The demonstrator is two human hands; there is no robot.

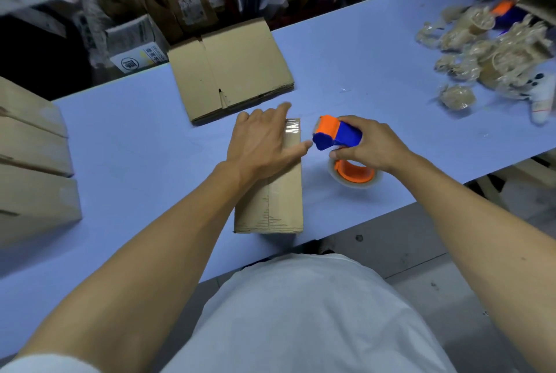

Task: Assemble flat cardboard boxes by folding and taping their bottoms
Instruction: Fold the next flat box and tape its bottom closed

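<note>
The box (276,192) at the near table edge (135,144) is pressed flat by the spread left hand (264,144), tape visible along its seam. Just right of it, the tape dispenser (338,135) is gripped by the right hand (370,144). Beyond, flat boxes (231,72) are left unassembled. The seam's far part is hidden.

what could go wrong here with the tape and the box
1. The left hand lies flat on the box with a fingertip right beside the tape dispenser in the right hand; the cutter edge might nick it.
2. The box sits at the table edge nearest the person, so a hard press or pull could slide it off.
</note>
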